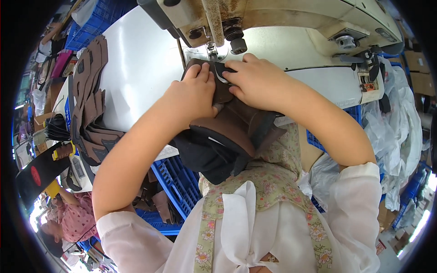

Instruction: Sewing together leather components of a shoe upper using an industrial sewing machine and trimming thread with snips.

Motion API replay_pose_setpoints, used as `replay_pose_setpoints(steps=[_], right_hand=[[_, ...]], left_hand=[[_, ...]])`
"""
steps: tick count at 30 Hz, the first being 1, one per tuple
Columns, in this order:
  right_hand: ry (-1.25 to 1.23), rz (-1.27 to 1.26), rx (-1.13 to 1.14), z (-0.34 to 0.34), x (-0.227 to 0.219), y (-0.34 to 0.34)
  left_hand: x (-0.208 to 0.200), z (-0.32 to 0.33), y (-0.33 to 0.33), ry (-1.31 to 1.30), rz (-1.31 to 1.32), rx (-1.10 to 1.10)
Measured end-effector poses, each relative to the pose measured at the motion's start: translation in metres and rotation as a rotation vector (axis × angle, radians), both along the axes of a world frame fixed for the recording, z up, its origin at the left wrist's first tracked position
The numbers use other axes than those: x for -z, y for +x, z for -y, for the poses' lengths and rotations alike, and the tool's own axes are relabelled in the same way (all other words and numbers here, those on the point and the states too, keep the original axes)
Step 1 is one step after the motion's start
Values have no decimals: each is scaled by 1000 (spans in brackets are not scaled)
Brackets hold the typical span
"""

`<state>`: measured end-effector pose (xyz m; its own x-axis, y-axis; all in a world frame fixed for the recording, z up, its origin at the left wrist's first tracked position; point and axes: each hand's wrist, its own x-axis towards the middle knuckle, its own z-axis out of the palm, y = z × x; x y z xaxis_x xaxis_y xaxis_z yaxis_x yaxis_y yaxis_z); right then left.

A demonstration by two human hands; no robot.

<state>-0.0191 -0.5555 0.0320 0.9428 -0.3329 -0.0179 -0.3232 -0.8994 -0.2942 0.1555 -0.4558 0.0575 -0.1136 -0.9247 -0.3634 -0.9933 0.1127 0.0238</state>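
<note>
A brown leather workpiece [223, 94] with black lining [211, 154] lies at the front of the sewing machine [273, 22], its upper end by the presser foot [212, 53]. Its lower part hangs folded over the table edge toward my lap. My left hand [195, 93] grips the workpiece from the left, fingers bent onto its top and thumb lower down. From the right, my right hand [257, 82] has its fingertips closed on the black edge. A small pale curved strip [221, 76] shows between the hands; I cannot tell what it is.
Brown cut pieces [88, 77] are stacked on the white tabletop [132, 59] at the left. Below the table edge stands a blue crate [175, 182] with brown pieces inside. Clear plastic bags [393, 132] hang at the right. Another person [79, 218] sits at far left.
</note>
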Motion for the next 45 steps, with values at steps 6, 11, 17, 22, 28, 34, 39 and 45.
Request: replay_pose_setpoints(steps=[6,11,17,22,28,34,39,45], right_hand=[[29,32,25,0,0,-3],[-22,-28,39,-7,-5,3],[-67,-25,29,-10,-3,-1],[-109,-96,32,-15,-11,4],[-175,58,2,-11,1,3],[-119,-72,2,1,-8,9],[-82,-21,-35,17,-3,7],[-112,-38,-61,23,-3,11]], left_hand=[[2,-8,13,-86,-163,41],[30,-25,8,-319,-143,20],[24,-22,2,-321,-76,18],[28,-23,3,-347,-68,17],[23,-22,-1,-314,-138,-42],[22,-17,0,-318,-155,-60],[25,-9,1,-380,-182,-44],[24,-6,4,-366,-193,-87]])
